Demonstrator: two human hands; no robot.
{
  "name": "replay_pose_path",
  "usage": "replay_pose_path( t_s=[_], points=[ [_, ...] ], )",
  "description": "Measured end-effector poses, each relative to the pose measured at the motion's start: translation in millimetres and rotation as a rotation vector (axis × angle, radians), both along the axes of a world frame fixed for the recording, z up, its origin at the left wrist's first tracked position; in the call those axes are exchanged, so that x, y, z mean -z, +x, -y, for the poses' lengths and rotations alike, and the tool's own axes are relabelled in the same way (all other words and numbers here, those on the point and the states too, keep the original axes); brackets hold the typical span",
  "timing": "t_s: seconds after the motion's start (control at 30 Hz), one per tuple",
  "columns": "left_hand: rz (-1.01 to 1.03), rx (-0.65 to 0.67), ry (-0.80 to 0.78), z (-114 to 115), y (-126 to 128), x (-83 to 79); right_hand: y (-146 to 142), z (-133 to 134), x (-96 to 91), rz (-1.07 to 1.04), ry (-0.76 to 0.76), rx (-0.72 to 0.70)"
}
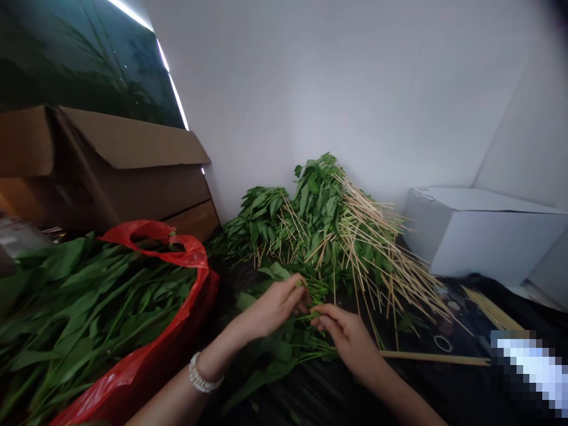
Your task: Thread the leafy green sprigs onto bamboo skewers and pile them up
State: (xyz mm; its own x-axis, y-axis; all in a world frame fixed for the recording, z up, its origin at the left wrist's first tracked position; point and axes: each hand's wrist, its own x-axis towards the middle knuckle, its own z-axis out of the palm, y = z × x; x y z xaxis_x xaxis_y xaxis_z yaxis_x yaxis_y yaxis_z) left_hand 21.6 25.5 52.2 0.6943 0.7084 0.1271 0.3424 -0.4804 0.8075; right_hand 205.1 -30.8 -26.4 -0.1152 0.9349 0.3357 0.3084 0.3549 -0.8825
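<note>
My left hand, with a beaded bracelet at the wrist, is closed around leafy green stems above the black sheet. Fingertips of my right hand pinch the stems just to the right of it, close to the left fingers. More loose leafy greens lie below both hands. Behind them rises a pile of leafy greens, with many thin wooden sticks fanning out to the right. Whether a stick is among the held stems, I cannot tell.
A red plastic bag full of leafy greens stands at the left, before an open cardboard box. At the right are a white box, a ring-shaped item and a bundle of sticks. A white wall closes the back.
</note>
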Motion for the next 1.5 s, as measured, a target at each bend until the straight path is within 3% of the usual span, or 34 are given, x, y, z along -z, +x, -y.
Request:
replay_pose_path(
  t_s=[0.17, 0.3, 0.43, 0.57, 0.67, 0.8, 0.87, 0.93, 1.0, 1.1, 1.2, 1.27, 1.4, 1.5],
  points=[
    [-0.241, -0.001, 0.161, 15.0, 9.6, 8.6, 2.0, 3.2, -1.5, 0.155, 0.167, 0.135],
    [-0.434, -0.157, 0.529, 6.0, -1.9, -6.6, 12.1, 2.0, -8.8, 0.207, 0.112, 0.227],
    [-0.561, -0.276, 0.908, -2.8, -4.9, -15.1, 21.3, 4.3, -18.8, 0.393, 0.029, 0.053],
    [-0.465, -0.210, 1.030, -11.5, 5.6, -7.9, 24.8, 9.1, -20.0, 0.582, -0.022, -0.092],
    [-0.325, -0.306, 0.993, -19.9, 7.1, -13.0, 23.5, 11.1, -15.9, 0.750, -0.033, -0.117],
    [-0.047, -0.526, 0.849, -27.8, -8.1, -43.4, 17.8, 11.7, -12.6, 0.940, -0.026, -0.056],
    [0.077, -0.602, 0.793, -29.3, -15.3, -56.6, 15.6, 11.8, -12.4, 0.973, -0.012, -0.049],
    [0.088, -0.609, 0.766, -29.8, -16.5, -59.0, 14.8, 12.1, -13.1, 0.939, 0.015, -0.063],
    [-0.031, -0.526, 0.754, -30.7, -11.3, -48.0, 15.1, 12.8, -15.2, 0.822, 0.053, -0.069],
    [-0.215, -0.264, 0.704, -34.4, -0.5, -17.6, 16.6, 13.6, -21.8, 0.541, 0.071, -0.050],
    [-0.192, -0.043, 0.526, -39.6, -2.2, 3.9, 18.6, 12.3, -28.8, 0.249, -0.019, -0.020],
    [-0.053, -0.087, 0.355, -42.9, -13.5, 5.6, 19.5, 9.9, -30.5, 0.029, -0.104, -0.033],
    [0.339, -0.370, 0.040, -46.1, -44.4, -7.1, 17.6, 4.8, -25.8, -0.345, -0.338, -0.113],
    [0.540, -0.527, -0.003, -40.3, -56.7, -13.2, 13.1, 4.5, -21.4, -0.462, -0.522, -0.159]
  ],
)
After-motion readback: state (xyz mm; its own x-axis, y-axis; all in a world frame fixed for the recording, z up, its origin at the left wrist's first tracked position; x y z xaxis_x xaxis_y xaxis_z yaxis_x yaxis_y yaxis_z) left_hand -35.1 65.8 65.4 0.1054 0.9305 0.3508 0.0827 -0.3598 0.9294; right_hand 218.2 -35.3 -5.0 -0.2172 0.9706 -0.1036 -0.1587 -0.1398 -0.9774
